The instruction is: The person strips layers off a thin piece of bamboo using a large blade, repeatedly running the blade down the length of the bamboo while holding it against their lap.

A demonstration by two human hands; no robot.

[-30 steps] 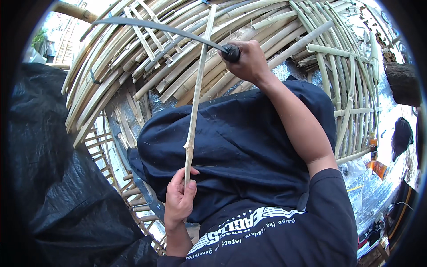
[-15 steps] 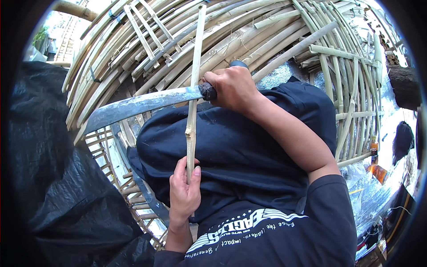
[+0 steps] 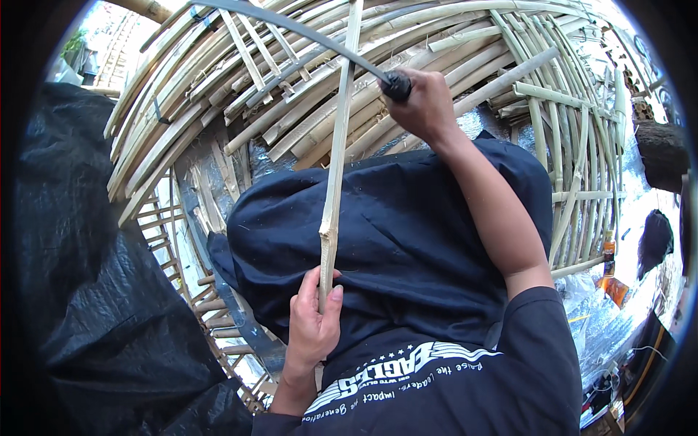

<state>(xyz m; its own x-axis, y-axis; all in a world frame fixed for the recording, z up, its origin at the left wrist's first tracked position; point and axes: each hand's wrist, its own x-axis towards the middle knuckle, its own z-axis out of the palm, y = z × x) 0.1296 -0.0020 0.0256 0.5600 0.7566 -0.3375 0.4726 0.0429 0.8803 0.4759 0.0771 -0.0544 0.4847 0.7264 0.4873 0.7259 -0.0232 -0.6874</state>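
Observation:
A long, pale bamboo strip (image 3: 336, 174) stands nearly upright in the view, with a knobby node partway along it. My left hand (image 3: 314, 320) grips its lower end, thumb and fingers closed around it above my lap. Farther out, my right hand (image 3: 423, 105) is wrapped round the dark handle of a machete (image 3: 305, 33). The blade runs up and left from the handle, seen nearly edge-on, and crosses the strip near its far end. Whether blade and strip touch I cannot tell.
Beyond my knees lies a big pile of split bamboo strips (image 3: 436, 69). A lashed bamboo frame (image 3: 574, 145) is at the right, near a small bottle (image 3: 609, 251). Black plastic sheeting (image 3: 94, 276) hangs at the left, beside a bamboo lattice (image 3: 218, 320).
My right hand has carried the machete away from me along the strip, turning the blade from broadside to nearly edge-on. The left hand and strip have shifted slightly right.

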